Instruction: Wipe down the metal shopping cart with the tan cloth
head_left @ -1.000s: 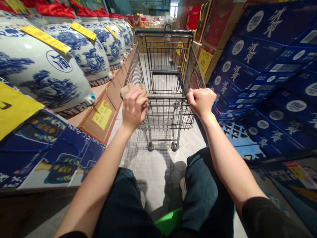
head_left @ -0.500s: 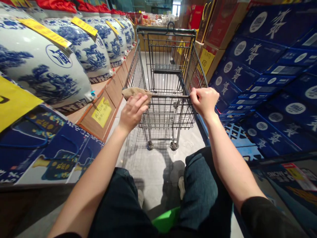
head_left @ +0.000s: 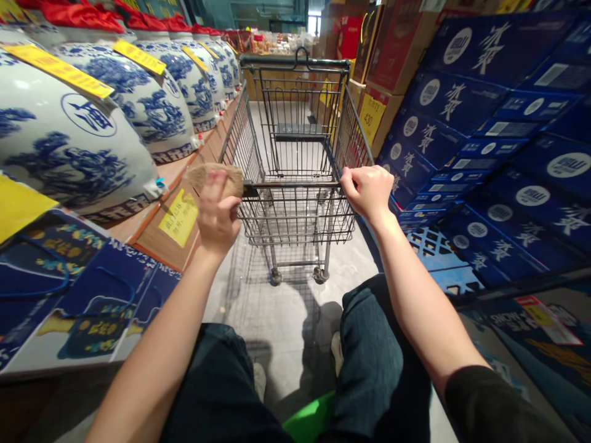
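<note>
A black wire shopping cart (head_left: pixel 295 184) stands in front of my knees, its basket showing bare wire mesh. My left hand (head_left: pixel 215 215) holds a beige-brown cloth (head_left: pixel 234 178) at the left end of the cart's near top rail. The fingers are slightly smeared by motion, and whether the cloth touches the rail I cannot tell. Around the right corner of that rail, my right hand (head_left: pixel 369 192) is closed in a fist-like grip.
Blue-and-white jars (head_left: pixel 83 138) with red cloth tops line a wooden ledge (head_left: pixel 148 229) on the left. Stacked blue boxes (head_left: pixel 455 92) rise on the right above a light-blue pallet (head_left: pixel 443 261). Something green (head_left: pixel 311 418) lies between my legs.
My left hand and the cloth have moved left toward the rail's end, and the hand has turned more upright. The right hand keeps its grip on the cart. The view has shifted slightly.
</note>
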`<state>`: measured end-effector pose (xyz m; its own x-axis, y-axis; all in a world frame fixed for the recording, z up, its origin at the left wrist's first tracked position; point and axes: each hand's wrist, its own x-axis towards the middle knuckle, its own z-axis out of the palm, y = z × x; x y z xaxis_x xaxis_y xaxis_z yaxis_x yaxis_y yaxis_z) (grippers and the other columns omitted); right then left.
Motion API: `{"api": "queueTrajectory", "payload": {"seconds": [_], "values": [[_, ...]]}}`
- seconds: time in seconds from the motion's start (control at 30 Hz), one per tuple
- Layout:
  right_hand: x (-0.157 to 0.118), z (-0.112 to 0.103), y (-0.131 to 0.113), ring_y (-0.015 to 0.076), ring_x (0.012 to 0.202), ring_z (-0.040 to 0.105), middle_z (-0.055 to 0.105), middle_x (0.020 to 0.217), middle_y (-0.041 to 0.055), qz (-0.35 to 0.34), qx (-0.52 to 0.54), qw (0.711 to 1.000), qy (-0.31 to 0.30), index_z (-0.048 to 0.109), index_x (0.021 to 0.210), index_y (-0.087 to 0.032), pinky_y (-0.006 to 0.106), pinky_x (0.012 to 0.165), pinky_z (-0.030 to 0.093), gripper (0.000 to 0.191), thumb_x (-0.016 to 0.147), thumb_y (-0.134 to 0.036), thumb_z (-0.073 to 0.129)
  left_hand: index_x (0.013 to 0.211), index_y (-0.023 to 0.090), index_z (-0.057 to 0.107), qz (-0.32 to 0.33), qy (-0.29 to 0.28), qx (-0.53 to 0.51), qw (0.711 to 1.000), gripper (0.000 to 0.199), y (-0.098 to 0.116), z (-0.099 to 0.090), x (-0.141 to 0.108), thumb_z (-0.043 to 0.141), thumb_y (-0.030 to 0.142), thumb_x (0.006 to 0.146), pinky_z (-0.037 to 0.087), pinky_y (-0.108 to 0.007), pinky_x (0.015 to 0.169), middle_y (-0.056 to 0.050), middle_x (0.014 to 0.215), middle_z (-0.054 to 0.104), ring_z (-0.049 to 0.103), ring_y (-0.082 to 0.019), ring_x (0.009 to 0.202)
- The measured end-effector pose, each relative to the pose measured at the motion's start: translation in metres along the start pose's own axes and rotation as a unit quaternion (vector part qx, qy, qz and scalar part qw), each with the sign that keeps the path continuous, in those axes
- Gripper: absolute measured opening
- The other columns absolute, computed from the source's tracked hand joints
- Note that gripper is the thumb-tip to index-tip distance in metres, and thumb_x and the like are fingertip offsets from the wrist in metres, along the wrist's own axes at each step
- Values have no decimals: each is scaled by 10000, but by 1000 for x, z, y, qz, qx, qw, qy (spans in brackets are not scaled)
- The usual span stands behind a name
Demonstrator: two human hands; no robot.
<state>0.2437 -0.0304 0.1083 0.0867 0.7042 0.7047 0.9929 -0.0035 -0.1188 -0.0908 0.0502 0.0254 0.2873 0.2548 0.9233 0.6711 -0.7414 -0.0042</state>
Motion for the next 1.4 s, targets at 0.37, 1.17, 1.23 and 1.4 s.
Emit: {"api": "queueTrajectory", "payload": {"seconds": [0.37,1.17,1.23,1.4], "values": [[0,1,1,207,678,609,724,676,79,5,10,1000,8,615,602,-214,345,690,303,511,1043,-379,417,1163,274,599,-91,-23,-64,994,262,12,-10,10,526,137,951,273,-646,1373,-63,1690,513,367,-263,1648],[-1,3,0,203,664,605,712,658,73,1,18,1000,25,611,602,-216,345,706,334,516,1050,-375,410,1233,272,640,-147,-17,-32,989,251,22,-20,60,569,298,994,547,-529,1147,-73,1315,753,696,-310,1303],[-2,3,-3,203,667,608,709,656,72,3,19,1000,24,609,601,-217,346,717,346,514,1051,-373,413,1260,287,639,-189,-21,-15,982,256,23,-20,71,539,323,1028,567,-481,1095,-51,1254,758,717,-290,1238],[-4,1,-3,200,658,606,705,650,66,4,14,999,33,565,581,-223,353,732,357,504,1044,-353,413,1263,250,661,-82,-121,-41,988,286,62,-4,76,601,283,986,549,-487,1077,-96,1242,768,706,-302,1192]]}}
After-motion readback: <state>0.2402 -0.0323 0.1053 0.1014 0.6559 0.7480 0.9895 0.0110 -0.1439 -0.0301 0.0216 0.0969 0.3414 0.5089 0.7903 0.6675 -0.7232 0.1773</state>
